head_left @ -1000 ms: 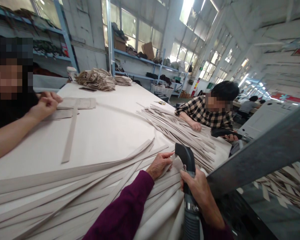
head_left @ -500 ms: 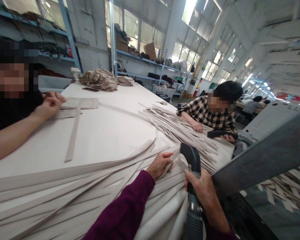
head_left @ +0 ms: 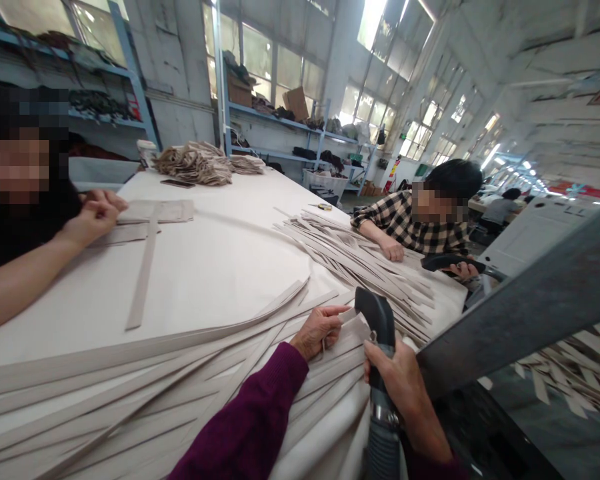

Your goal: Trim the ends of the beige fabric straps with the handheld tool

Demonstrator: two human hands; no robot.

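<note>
My right hand (head_left: 397, 373) is wrapped round a black hand-held thread trimmer (head_left: 377, 313), whose ribbed hose (head_left: 383, 450) runs down towards me. Just left of the tool's head, my left hand (head_left: 320, 331) pinches a beige fabric strip (head_left: 356, 327) between thumb and fingers. The strip's end lies close against the trimmer; whether it touches the opening I cannot tell. Beneath both hands, many more long beige strips (head_left: 145, 357) spread over the white table (head_left: 230, 260) and fan out to the left.
A co-worker in a checked shirt (head_left: 405, 217) sits across, holding a similar black tool (head_left: 453, 262) beside another heap of strips (head_left: 350, 247). At left, another person's hands (head_left: 97, 210) rest by folded fabric pieces (head_left: 167, 211). A grey metal beam (head_left: 525, 287) slants close on my right.
The strip end in my left hand has gone from raised and bent beside the trimmer head to lying flatter. Both hands sit slightly further left in view; the whole scene shifts slightly too.
</note>
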